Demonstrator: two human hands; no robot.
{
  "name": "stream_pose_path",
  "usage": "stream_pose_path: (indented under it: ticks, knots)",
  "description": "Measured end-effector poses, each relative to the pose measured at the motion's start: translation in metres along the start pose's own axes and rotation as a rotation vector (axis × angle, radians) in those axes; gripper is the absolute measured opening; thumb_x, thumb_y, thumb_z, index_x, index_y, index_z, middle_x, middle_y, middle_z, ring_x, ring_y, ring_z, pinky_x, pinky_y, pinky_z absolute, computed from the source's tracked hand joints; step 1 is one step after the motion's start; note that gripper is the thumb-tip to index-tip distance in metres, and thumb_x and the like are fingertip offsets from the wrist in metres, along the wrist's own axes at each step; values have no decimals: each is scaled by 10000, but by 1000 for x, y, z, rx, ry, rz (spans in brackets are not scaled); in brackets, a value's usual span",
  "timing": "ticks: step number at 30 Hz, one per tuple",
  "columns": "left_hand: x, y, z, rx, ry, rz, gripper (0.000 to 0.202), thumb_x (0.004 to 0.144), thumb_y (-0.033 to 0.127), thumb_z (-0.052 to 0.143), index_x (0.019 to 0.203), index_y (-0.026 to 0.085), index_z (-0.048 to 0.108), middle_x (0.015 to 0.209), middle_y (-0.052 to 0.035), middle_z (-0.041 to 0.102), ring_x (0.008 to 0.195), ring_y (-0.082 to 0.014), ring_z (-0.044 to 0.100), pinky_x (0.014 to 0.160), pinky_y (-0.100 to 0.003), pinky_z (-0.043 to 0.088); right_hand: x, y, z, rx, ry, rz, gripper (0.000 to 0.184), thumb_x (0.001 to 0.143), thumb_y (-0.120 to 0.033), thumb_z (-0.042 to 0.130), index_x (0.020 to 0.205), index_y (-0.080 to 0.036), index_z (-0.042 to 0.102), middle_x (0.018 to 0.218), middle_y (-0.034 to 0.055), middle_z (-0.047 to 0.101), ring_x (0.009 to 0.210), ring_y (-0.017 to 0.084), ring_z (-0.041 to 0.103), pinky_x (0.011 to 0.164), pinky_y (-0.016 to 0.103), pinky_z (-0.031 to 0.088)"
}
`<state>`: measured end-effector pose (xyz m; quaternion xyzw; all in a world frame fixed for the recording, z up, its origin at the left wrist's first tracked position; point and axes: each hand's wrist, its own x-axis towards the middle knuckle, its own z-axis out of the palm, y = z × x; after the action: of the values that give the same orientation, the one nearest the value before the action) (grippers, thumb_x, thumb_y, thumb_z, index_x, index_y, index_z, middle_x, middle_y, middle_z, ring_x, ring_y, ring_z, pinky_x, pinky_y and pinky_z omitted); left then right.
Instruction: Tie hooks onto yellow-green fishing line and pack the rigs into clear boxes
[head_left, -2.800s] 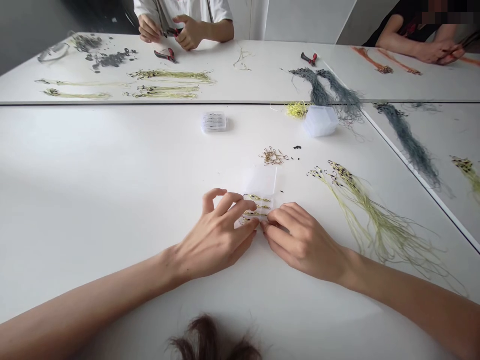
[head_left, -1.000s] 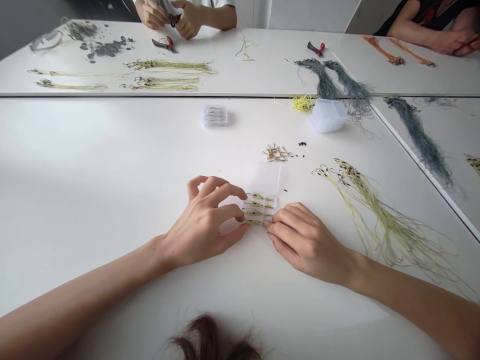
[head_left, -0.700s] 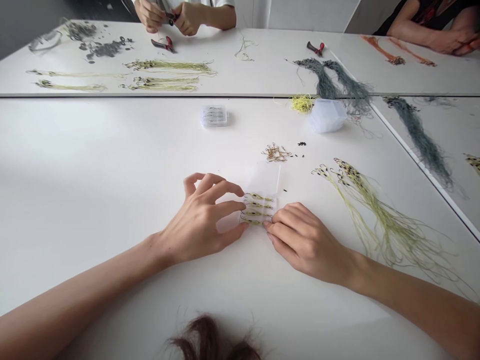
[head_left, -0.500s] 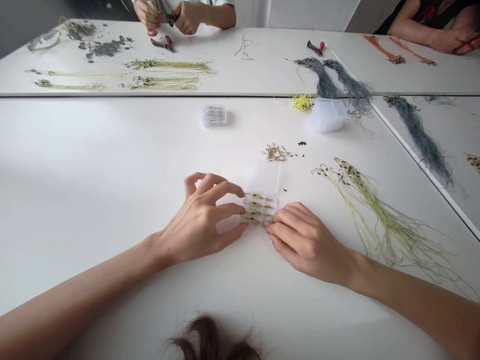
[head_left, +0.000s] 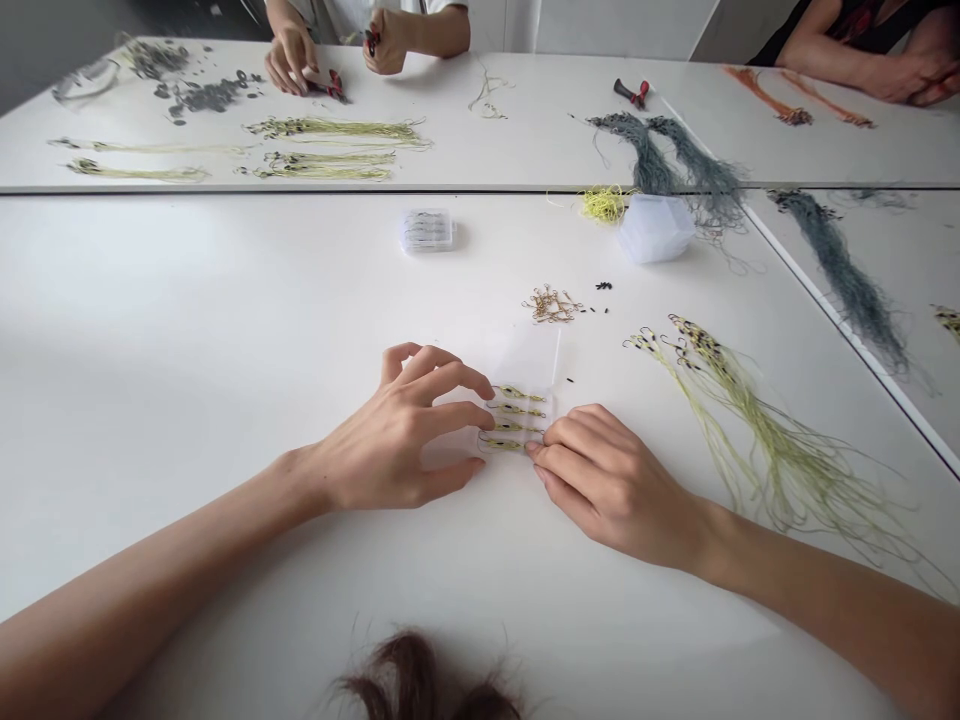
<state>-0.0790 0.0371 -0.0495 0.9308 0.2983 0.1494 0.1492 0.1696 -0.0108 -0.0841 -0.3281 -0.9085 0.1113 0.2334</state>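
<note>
Meanwhile, four yellow-green hooked line rigs [head_left: 517, 410] lie in rows in a clear plastic box [head_left: 529, 360] on the white bench [head_left: 225, 300], between a person's two bare hands. The left hand [head_left: 390, 425] has eased back from a moment ago, its curled, half-open fingers [head_left: 465, 412] at the box's edge. The right hand [head_left: 607, 485] rests with relaxed fingers [head_left: 551, 435] touching the box's near corner, gripping nothing. A pile of brass hooks [head_left: 551, 305] lies just beyond.

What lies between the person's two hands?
In the head view, a clear plastic box holding four yellow-green hook rigs lies between the left hand and right hand.
</note>
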Motion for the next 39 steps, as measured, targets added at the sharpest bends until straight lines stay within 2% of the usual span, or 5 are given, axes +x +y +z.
stream_pose_path:
  ticks: [9,17,23,33,39]
  knots:
    - [0,-1,6,2,45,27,161,897,184,546,865,243,692,1134,-47,632,1015,-222,524,960,-448,274,2,0,1,-3,6,0,152,876,-55,512,791,-118,621,744,55,541,731,176,467,716,348,413]
    - [1,-1,10,5,72,1,159,917,159,514,923,216,663,1122,-54,639,992,-204,528,934,-424,301,1,0,2,-6,6,4,149,872,-58,516,781,-123,614,731,51,526,725,177,455,713,350,408]
    - [1,-7,2,18,21,92,242,859,268,606,1098,258,647,1142,-70,626,997,-240,521,958,-463,294,1,0,1,-1,8,5,149,878,-62,515,787,-123,616,744,54,535,731,176,458,719,350,409]
    - [3,-10,4,28,11,141,152,907,188,550,925,252,687,1104,-57,643,969,-213,526,915,-423,314,2,0,1,-2,1,6,156,879,-62,514,774,-120,614,730,48,525,723,171,443,717,349,406]
    - [5,-5,5,-25,12,68,162,913,167,517,898,215,671,1078,-70,639,970,-211,530,918,-415,325,2,0,1,-6,5,7,157,875,-60,513,768,-123,609,730,48,521,722,172,439,714,347,403]
